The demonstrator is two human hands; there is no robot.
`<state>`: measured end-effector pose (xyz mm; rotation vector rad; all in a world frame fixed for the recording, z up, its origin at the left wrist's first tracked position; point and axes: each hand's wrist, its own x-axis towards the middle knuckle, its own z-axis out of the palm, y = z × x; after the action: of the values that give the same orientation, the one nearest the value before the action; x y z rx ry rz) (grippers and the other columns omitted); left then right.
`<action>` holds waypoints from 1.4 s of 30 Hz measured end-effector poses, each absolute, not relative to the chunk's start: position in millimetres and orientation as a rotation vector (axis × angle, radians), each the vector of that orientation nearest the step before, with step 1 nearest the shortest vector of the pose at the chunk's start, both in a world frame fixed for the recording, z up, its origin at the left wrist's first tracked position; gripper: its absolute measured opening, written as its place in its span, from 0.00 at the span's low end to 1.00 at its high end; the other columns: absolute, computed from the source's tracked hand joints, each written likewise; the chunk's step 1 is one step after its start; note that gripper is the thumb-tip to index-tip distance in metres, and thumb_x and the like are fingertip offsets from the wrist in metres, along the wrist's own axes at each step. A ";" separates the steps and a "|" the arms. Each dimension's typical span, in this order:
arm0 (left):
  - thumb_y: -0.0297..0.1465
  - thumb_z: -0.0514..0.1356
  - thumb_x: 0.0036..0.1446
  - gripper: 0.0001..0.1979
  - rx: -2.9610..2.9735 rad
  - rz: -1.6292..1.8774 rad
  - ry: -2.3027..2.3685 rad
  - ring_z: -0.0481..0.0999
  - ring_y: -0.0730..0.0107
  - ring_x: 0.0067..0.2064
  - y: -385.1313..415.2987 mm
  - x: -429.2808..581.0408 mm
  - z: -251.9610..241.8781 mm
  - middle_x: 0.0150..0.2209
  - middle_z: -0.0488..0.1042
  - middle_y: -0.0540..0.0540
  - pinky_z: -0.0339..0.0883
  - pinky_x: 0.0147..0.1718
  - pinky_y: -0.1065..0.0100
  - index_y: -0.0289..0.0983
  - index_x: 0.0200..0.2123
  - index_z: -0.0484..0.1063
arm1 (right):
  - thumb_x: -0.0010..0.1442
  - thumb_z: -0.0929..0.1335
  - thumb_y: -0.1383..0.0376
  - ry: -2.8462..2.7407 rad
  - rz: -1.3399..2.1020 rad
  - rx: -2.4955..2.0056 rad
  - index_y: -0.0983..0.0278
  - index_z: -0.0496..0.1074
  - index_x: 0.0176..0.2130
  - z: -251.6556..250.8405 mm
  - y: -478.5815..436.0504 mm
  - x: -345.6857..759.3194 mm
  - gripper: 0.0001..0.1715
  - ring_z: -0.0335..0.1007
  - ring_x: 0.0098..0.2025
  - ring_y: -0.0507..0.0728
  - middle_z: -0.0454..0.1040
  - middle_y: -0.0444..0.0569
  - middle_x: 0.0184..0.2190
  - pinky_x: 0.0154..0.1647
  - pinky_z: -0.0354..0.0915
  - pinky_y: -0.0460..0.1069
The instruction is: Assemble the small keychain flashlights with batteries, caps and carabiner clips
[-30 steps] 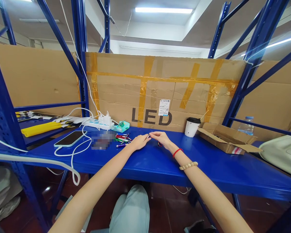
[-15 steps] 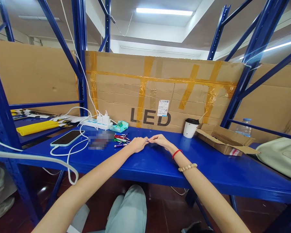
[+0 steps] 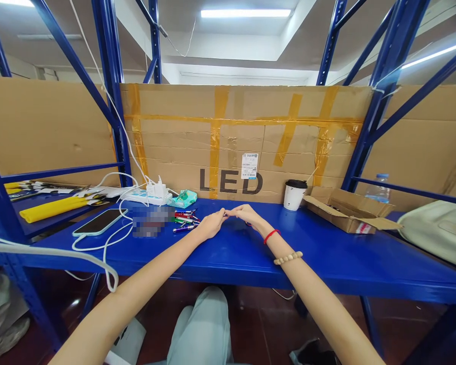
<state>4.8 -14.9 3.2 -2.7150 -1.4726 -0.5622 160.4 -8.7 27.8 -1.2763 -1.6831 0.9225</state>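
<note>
Over the middle of the blue table [image 3: 213,258], my left hand [image 3: 212,225] and my right hand [image 3: 247,215] meet at the fingertips. Both are closed in a pinch around something small and dark, mostly hidden by the fingers. A bit of something dark and reddish [image 3: 248,223] shows just below my right palm; I cannot tell what it is. Close to the left of my left hand lies a loose group of several pens [image 3: 186,220] in red, green and blue. One purple-blue pen [image 3: 185,229] lies at the group's near side, beside my left wrist.
To the left are a phone [image 3: 100,222] on a white cable, a power strip [image 3: 144,196], a green packet [image 3: 185,198] and a blurred patch. A lidded paper cup [image 3: 294,195] and an open cardboard box [image 3: 344,210] stand right. Cardboard [image 3: 167,147] walls the back.
The camera view has shifted slightly, moving the scene a little left. My hands stay together at the fingertips; a dark reddish bit now shows under my right hand.
</note>
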 end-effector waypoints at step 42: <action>0.34 0.40 0.63 0.14 -2.650 -0.928 -1.493 0.72 0.63 0.47 -13.5 8.9 3.4 0.47 0.71 0.47 0.66 0.40 0.67 0.44 0.49 0.58 | 0.46 0.65 0.43 -1.727 0.830 -1.089 0.67 0.69 0.24 13.9 11.1 165.3 0.28 0.53 0.17 0.46 0.62 0.42 0.16 0.19 0.53 0.44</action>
<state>8.9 -13.5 3.4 -2.6505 -1.4925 -0.9278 165.3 11.1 13.9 -1.0894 -1.7270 0.8295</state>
